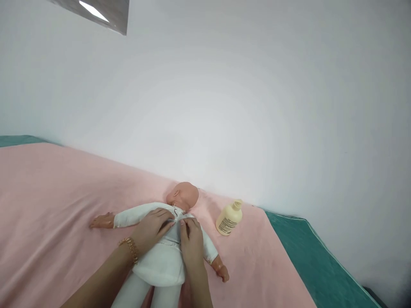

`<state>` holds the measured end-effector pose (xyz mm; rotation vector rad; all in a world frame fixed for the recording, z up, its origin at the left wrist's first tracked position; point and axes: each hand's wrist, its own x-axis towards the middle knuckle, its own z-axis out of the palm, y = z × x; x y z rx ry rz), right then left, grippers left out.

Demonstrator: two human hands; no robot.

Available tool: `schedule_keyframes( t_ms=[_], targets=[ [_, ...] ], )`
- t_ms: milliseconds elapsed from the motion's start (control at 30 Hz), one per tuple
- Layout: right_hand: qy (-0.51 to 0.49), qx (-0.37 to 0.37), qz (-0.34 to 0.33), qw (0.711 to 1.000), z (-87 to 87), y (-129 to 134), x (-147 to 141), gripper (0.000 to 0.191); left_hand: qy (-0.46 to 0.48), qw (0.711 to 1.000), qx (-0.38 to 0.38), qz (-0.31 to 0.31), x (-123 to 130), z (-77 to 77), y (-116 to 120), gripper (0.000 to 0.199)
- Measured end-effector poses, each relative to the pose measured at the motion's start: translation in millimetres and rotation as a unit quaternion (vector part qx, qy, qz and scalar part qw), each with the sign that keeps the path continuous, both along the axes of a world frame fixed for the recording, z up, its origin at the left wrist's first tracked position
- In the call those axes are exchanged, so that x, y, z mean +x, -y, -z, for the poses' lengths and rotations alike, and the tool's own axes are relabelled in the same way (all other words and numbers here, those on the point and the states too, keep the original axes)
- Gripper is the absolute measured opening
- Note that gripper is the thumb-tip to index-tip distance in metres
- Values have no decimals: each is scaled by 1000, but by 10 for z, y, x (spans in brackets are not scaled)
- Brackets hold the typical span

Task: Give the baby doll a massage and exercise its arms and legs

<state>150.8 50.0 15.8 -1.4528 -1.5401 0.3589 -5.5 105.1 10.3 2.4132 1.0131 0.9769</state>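
A baby doll [160,265] with a white cloth body lies on the pink cloth, its arms spread out. Its bare head [184,195] is turned so the back of it shows, and the doll appears to be face down. My left hand [150,229], with a gold bracelet [130,248] at the wrist, rests on the left of the doll's upper back, thumb apart from the fingers. Against the right of the upper back lies my right hand [192,239], its fingers slightly bent. Neither hand appears to grip anything. Both thumbs come close together near the middle.
A pale yellow lotion bottle [229,217] stands to the right of the doll's head. The pink cloth [64,205] covers a green surface [308,252] that shows at the right. A white wall [224,98] rises behind, with a glossy panel [105,15] high up.
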Motion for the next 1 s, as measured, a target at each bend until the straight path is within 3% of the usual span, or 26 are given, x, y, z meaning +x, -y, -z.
schedule_keyframes(
  t_ms=[300,533,767,1000],
  targets=[
    [73,-27,71,994,179,-189,-70,29,-32,999,-25,7,10,75,-62,26],
    [2,23,34,999,181,-122,-74,19,2,1000,20,-11,35,140,-56,25],
    [29,-5,31,999,169,-158,-77,22,-25,1000,-12,-14,35,138,-55,25],
    [13,28,19,999,241,-141,-48,24,-10,1000,2,-12,30,155,-59,26]
  ],
)
